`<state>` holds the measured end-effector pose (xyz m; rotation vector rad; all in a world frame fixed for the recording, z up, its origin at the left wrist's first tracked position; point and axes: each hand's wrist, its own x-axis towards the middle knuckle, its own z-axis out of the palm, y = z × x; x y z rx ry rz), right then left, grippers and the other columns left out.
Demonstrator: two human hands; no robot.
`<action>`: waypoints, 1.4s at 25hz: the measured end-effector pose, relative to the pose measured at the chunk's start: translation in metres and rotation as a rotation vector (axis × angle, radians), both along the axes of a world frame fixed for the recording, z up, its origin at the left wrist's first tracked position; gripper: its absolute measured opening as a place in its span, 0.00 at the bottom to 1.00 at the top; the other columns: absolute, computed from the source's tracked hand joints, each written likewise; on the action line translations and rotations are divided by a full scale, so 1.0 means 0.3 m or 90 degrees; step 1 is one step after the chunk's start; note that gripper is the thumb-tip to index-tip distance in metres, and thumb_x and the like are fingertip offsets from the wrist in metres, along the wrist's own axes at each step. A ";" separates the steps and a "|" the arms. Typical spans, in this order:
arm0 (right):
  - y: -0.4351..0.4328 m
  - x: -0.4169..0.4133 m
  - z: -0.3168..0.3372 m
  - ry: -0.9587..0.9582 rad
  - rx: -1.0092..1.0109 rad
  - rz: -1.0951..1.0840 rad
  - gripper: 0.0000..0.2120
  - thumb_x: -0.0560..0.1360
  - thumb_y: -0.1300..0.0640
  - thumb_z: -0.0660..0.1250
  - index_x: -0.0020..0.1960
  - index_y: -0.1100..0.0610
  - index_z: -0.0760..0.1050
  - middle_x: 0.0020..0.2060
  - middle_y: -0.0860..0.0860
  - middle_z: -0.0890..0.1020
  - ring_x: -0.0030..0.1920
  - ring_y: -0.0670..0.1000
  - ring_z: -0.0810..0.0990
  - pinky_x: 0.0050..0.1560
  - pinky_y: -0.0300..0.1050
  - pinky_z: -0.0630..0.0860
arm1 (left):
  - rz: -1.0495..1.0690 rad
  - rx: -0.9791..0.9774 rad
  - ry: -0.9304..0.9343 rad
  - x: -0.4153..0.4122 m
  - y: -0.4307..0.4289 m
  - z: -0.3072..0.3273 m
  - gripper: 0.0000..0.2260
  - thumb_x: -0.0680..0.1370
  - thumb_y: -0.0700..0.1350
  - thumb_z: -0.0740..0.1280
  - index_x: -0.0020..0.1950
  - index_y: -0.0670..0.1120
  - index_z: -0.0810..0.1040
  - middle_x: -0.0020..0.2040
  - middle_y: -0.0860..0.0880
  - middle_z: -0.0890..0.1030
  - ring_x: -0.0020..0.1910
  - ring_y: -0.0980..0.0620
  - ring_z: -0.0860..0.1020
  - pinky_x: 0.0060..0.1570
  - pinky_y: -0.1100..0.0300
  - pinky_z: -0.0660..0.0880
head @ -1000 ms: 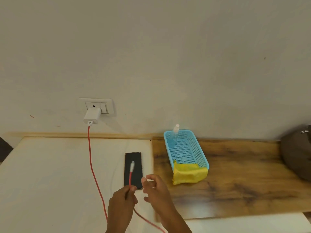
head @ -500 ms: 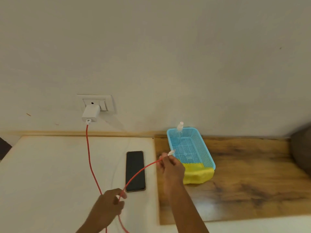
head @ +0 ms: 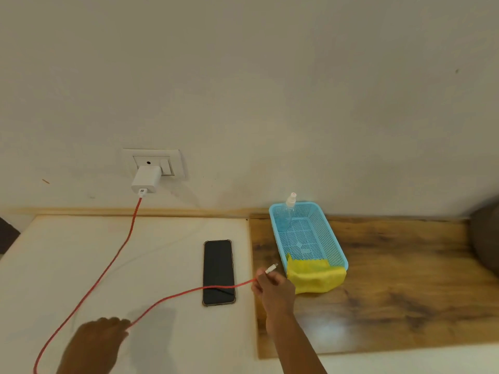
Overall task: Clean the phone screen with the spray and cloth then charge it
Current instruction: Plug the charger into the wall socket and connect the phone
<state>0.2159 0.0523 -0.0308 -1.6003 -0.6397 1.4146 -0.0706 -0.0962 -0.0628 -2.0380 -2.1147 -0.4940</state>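
A black phone (head: 218,271) lies face up on the white tabletop. The red charging cable (head: 108,268) runs from a white charger (head: 145,180) plugged into the wall socket, loops low at the left and crosses over the phone's lower part. My right hand (head: 272,288) pinches the cable near its white plug end (head: 271,268), just right of the phone. My left hand (head: 100,338) grips the cable lower down, near the front left. A clear spray bottle (head: 287,213) leans in the blue basket (head: 330,238). A yellow cloth (head: 314,278) hangs over the basket's near end.
The basket stands on a dark wooden board (head: 399,279) that lies to the right of the white surface. A dark rounded object (head: 487,238) sits at the far right edge. The plain wall rises directly behind the table.
My right hand took the plug end from my left hand and carried it right, past the phone. My left hand slid down the cable toward the front left.
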 end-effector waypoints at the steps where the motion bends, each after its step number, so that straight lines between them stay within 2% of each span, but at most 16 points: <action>1: -0.009 0.001 -0.004 -0.025 0.012 0.012 0.05 0.73 0.64 0.69 0.38 0.62 0.79 0.34 0.60 0.80 0.34 0.51 0.78 0.30 0.34 0.79 | -0.034 -0.043 -0.024 0.043 -0.011 -0.025 0.10 0.78 0.55 0.57 0.42 0.50 0.66 0.31 0.50 0.76 0.18 0.57 0.75 0.13 0.61 0.67; 2: -0.015 0.007 -0.003 -0.041 0.027 0.020 0.03 0.73 0.64 0.69 0.40 0.62 0.79 0.34 0.60 0.81 0.34 0.52 0.78 0.31 0.36 0.79 | -0.053 -0.090 -0.040 0.075 -0.024 -0.052 0.12 0.74 0.57 0.62 0.42 0.51 0.65 0.36 0.49 0.72 0.17 0.59 0.74 0.12 0.66 0.63; 3: -0.018 0.016 0.001 -0.058 0.046 0.027 0.02 0.72 0.63 0.69 0.41 0.61 0.79 0.35 0.60 0.81 0.35 0.53 0.78 0.32 0.38 0.79 | -0.057 -0.119 -0.044 0.099 -0.038 -0.077 0.13 0.73 0.60 0.60 0.42 0.51 0.66 0.38 0.49 0.69 0.18 0.60 0.74 0.12 0.68 0.61; 5: -0.016 0.039 0.015 -0.103 0.097 0.045 0.01 0.73 0.60 0.69 0.43 0.58 0.78 0.36 0.60 0.82 0.36 0.53 0.78 0.36 0.45 0.78 | -0.024 -0.119 -0.053 0.130 -0.057 -0.113 0.25 0.78 0.63 0.43 0.41 0.52 0.74 0.36 0.50 0.77 0.20 0.55 0.77 0.14 0.66 0.68; 6: -0.016 0.048 0.024 -0.121 0.125 0.053 0.03 0.74 0.59 0.68 0.44 0.58 0.79 0.35 0.60 0.81 0.36 0.53 0.77 0.38 0.48 0.78 | -0.015 -0.123 -0.066 0.140 -0.064 -0.112 0.32 0.77 0.64 0.40 0.38 0.52 0.80 0.32 0.49 0.80 0.22 0.54 0.79 0.16 0.65 0.72; 8: -0.018 0.062 0.050 -0.128 0.155 0.063 0.07 0.77 0.55 0.63 0.46 0.56 0.79 0.32 0.56 0.78 0.34 0.51 0.76 0.37 0.48 0.77 | 0.009 -0.154 -0.059 0.148 -0.069 -0.101 0.37 0.78 0.63 0.38 0.31 0.53 0.83 0.30 0.51 0.83 0.25 0.55 0.81 0.20 0.66 0.75; 10: -0.022 0.072 0.071 -0.128 0.147 0.092 0.10 0.79 0.54 0.59 0.48 0.54 0.79 0.27 0.53 0.73 0.28 0.49 0.72 0.29 0.42 0.73 | -0.002 -0.172 -0.073 0.148 -0.060 -0.079 0.34 0.80 0.61 0.39 0.32 0.56 0.82 0.30 0.53 0.83 0.25 0.59 0.80 0.23 0.69 0.74; 11: -0.026 0.076 0.076 -0.145 0.116 0.130 0.10 0.79 0.54 0.59 0.47 0.55 0.79 0.25 0.52 0.70 0.26 0.48 0.69 0.26 0.41 0.70 | 0.010 -0.200 -0.122 0.152 -0.050 -0.059 0.32 0.80 0.61 0.41 0.35 0.54 0.82 0.31 0.51 0.83 0.26 0.58 0.80 0.24 0.66 0.75; 14: -0.055 0.056 0.073 -0.201 -0.111 0.321 0.08 0.77 0.56 0.64 0.44 0.60 0.79 0.27 0.51 0.71 0.25 0.47 0.69 0.25 0.39 0.70 | 0.037 -0.219 -0.206 0.164 0.004 -0.025 0.29 0.79 0.61 0.49 0.39 0.47 0.83 0.37 0.48 0.84 0.33 0.49 0.83 0.28 0.59 0.78; 16: -0.086 0.006 0.057 -0.193 -0.249 0.381 0.05 0.75 0.58 0.67 0.46 0.61 0.78 0.29 0.52 0.74 0.27 0.47 0.72 0.28 0.38 0.76 | 0.084 -0.160 -0.282 0.187 0.077 -0.009 0.11 0.78 0.53 0.61 0.47 0.51 0.81 0.46 0.48 0.83 0.45 0.47 0.82 0.42 0.54 0.78; 17: -0.104 -0.024 0.038 -0.211 -0.279 0.387 0.05 0.74 0.58 0.68 0.46 0.60 0.78 0.31 0.53 0.76 0.28 0.47 0.74 0.32 0.39 0.80 | 0.110 -0.183 -0.321 0.202 0.118 -0.020 0.07 0.77 0.50 0.64 0.53 0.52 0.79 0.52 0.49 0.81 0.52 0.48 0.80 0.51 0.54 0.76; 19: -0.143 -0.084 -0.012 -0.243 -0.283 0.376 0.04 0.74 0.57 0.69 0.45 0.57 0.76 0.37 0.53 0.78 0.32 0.47 0.76 0.38 0.40 0.82 | 0.145 -0.242 -0.354 0.248 0.211 -0.032 0.14 0.77 0.51 0.64 0.61 0.51 0.74 0.62 0.50 0.77 0.61 0.51 0.74 0.62 0.56 0.70; 23: -0.205 -0.162 -0.109 -0.359 -0.192 0.321 0.05 0.72 0.52 0.71 0.44 0.53 0.77 0.45 0.50 0.82 0.42 0.46 0.78 0.50 0.34 0.77 | 0.181 -0.310 -0.458 0.355 0.342 -0.077 0.24 0.76 0.53 0.66 0.70 0.49 0.66 0.72 0.47 0.68 0.69 0.48 0.67 0.67 0.54 0.65; 26: -0.224 -0.185 -0.113 -0.366 -0.159 0.255 0.07 0.73 0.50 0.69 0.46 0.53 0.78 0.44 0.49 0.83 0.39 0.44 0.75 0.47 0.32 0.72 | 0.227 -0.333 -0.438 0.369 0.364 -0.107 0.27 0.74 0.55 0.68 0.70 0.50 0.66 0.72 0.47 0.66 0.70 0.46 0.66 0.66 0.51 0.66; 29: -0.232 -0.198 -0.112 -0.414 -0.128 0.269 0.10 0.75 0.48 0.66 0.47 0.54 0.79 0.46 0.49 0.83 0.38 0.43 0.74 0.46 0.30 0.69 | 0.231 -0.325 -0.414 0.358 0.360 -0.117 0.26 0.72 0.53 0.70 0.68 0.51 0.68 0.72 0.48 0.67 0.68 0.47 0.67 0.65 0.51 0.68; 35: -0.227 -0.191 -0.129 -0.464 -0.098 0.334 0.10 0.75 0.47 0.65 0.50 0.52 0.79 0.49 0.47 0.83 0.40 0.43 0.74 0.53 0.31 0.73 | 0.246 -0.310 -0.434 0.353 0.360 -0.123 0.26 0.71 0.52 0.72 0.67 0.51 0.70 0.71 0.48 0.69 0.68 0.47 0.67 0.65 0.52 0.68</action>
